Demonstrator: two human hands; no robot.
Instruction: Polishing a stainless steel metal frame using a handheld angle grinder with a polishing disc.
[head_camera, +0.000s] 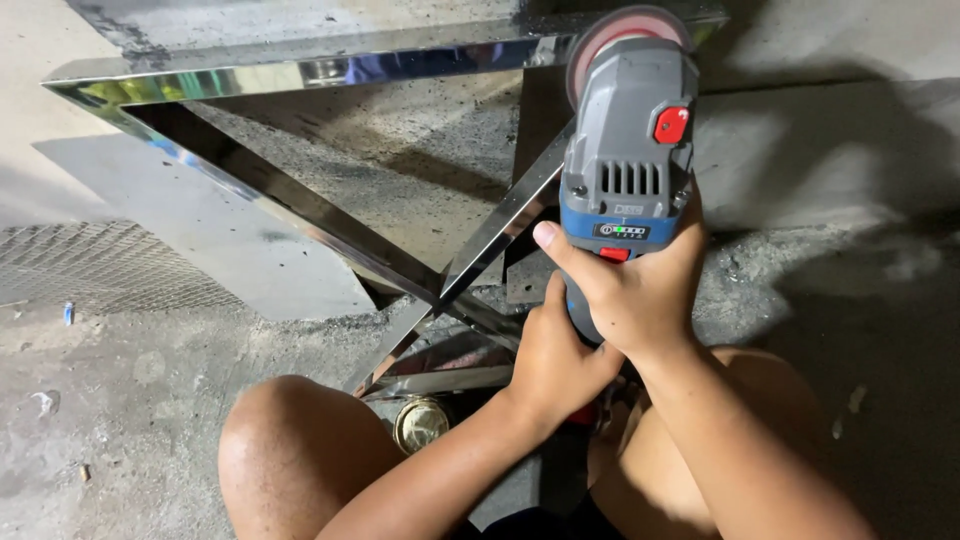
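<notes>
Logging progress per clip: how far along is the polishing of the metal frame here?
Done: the crossed bars of the steel frame already shine like mirrors. In hand: the right hand and left hand both grip the grey and blue polisher, its pink disc at the top rail's corner. Left: whether the disc touches the rail cannot be told, and the area under it is hidden.

A single head-worn camera looks steeply down from close above, facing twelve o'clock across the knees onto the concrete floor (120, 400).

Wire mesh panel (95, 265) on concrete floor (130, 400) (dusty), brass cap (421, 422) nearby
</notes>
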